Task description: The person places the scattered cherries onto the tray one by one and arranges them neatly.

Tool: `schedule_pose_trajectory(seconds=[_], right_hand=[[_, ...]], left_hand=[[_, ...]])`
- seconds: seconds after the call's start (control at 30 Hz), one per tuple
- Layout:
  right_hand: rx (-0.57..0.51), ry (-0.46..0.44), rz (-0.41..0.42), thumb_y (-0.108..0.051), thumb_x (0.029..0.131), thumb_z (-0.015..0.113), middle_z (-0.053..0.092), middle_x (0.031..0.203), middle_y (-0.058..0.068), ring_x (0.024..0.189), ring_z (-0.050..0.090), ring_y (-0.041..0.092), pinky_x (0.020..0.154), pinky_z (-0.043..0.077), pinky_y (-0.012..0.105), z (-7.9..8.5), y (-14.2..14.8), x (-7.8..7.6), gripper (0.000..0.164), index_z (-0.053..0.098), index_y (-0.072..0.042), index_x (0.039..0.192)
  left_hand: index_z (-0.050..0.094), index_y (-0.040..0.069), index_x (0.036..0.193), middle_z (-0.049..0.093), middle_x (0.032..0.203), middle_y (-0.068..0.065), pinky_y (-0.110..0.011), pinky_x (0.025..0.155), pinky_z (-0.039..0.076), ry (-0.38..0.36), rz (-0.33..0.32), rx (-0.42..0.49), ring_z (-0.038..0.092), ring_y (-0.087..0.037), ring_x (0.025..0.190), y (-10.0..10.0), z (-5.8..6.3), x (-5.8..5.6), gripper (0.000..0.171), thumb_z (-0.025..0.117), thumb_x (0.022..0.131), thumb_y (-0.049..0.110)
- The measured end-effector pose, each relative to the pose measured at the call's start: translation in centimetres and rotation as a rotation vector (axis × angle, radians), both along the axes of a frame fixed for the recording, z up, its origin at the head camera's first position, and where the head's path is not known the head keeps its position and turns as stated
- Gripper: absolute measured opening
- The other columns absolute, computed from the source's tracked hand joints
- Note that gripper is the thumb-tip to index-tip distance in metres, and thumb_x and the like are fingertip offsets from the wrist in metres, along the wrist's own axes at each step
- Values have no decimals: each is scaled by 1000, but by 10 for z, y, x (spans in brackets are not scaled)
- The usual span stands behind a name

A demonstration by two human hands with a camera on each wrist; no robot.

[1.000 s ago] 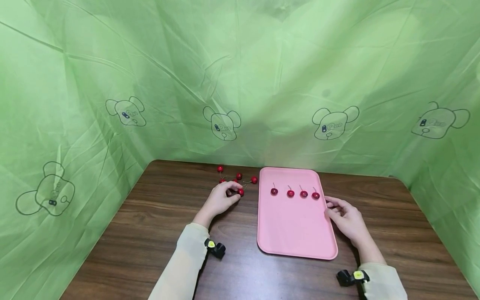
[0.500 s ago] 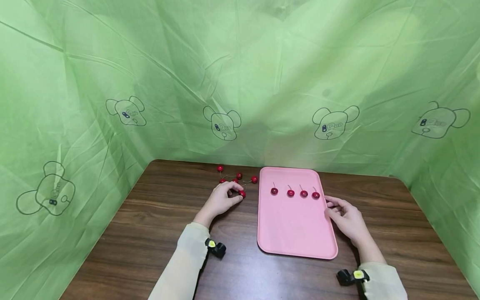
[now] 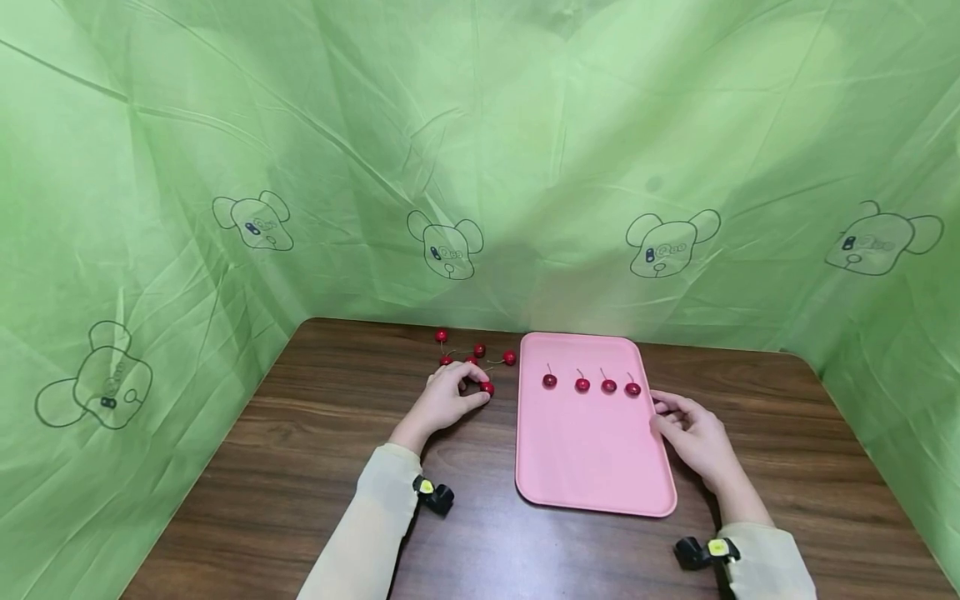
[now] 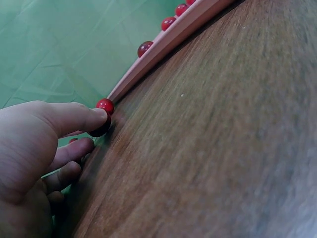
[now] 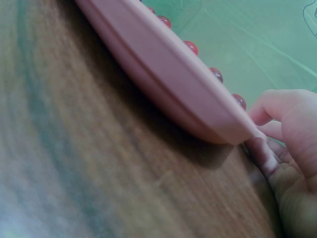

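Observation:
My left hand (image 3: 444, 397) pinches a red cherry (image 3: 487, 388) between thumb and fingertips, low over the wooden table left of the tray. In the left wrist view this cherry (image 4: 100, 128) looks dark beneath the thumb tip, and another red cherry (image 4: 105, 105) shows just behind it. A pink tray (image 3: 592, 467) lies flat, with several stemmed cherries (image 3: 582, 385) in a row across its upper part, stems pointing away. My right hand (image 3: 696, 437) holds the tray's right edge; in the right wrist view its thumb (image 5: 262, 111) is at the rim and the fingers are lower.
Several loose cherries (image 3: 479, 350) with stems lie on the table (image 3: 300, 467) beyond my left hand, one cherry (image 3: 510, 357) close to the tray's left rim. A green cloth (image 3: 555, 167) with bear-head drawings surrounds the table's back and sides.
The cherry at my left fingertips has shifted slightly right and nearer to me, the fingers moving with it. My right hand and the tray stay as they were.

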State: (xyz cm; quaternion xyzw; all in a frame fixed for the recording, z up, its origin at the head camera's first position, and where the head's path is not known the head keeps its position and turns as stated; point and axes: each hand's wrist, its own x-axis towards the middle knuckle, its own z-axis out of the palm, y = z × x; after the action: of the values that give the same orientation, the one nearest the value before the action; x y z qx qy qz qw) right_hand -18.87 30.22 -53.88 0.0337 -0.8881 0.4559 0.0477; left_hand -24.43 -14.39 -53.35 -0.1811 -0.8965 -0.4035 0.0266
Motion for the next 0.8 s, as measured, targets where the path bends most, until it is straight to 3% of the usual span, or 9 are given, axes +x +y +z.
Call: schedule_pose_trajectory(seconds=[0.33, 0.8], right_hand=[[0, 3, 0, -13, 102, 75, 72, 116, 17, 86, 61, 7, 73, 51, 18, 0, 1, 0, 45, 67, -1, 144], [4, -6, -3, -15, 102, 76, 72, 117, 16, 86, 61, 7, 72, 51, 18, -1, 1, 0, 45, 67, -1, 144]], left_hand=[[73, 18, 110, 73, 103, 6, -34, 82, 50, -61, 39, 147, 60, -14, 86, 0, -2, -3, 22, 86, 93, 13], [73, 19, 107, 74, 99, 6, -31, 76, 51, -65, 89, 180, 62, -14, 79, 2, 2, -1, 24, 90, 91, 15]])
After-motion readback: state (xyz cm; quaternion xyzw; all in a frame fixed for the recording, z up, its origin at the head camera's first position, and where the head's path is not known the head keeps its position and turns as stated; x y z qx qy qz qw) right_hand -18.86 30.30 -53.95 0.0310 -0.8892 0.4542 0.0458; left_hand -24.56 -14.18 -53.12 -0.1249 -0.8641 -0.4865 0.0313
